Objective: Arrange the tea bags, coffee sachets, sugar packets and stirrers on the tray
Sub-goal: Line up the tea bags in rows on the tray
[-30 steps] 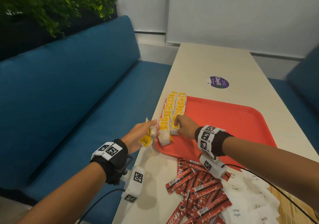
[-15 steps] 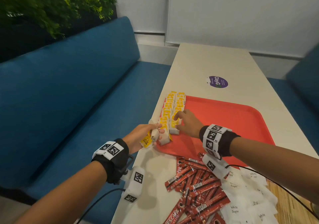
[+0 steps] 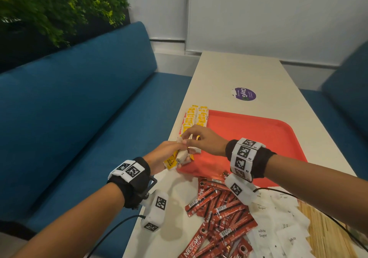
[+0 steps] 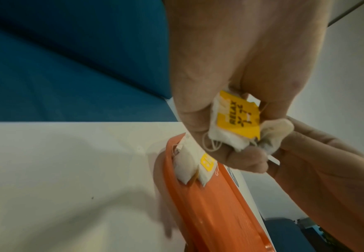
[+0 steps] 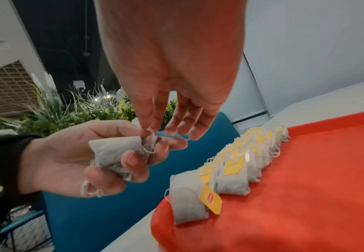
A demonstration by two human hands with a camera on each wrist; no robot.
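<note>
While L hand (image 3: pixel 163 154) grips tea bags (image 5: pixel 114 153), tray (image 3: pixel 258 134) mid bare.

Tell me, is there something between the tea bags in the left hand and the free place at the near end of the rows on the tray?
Nothing visible blocks it. The left hand holds the tea bags just beside the red tray's near-left corner, by the nearest bag of the rows. The right hand is pinching one bag from above, not across the path.
</note>
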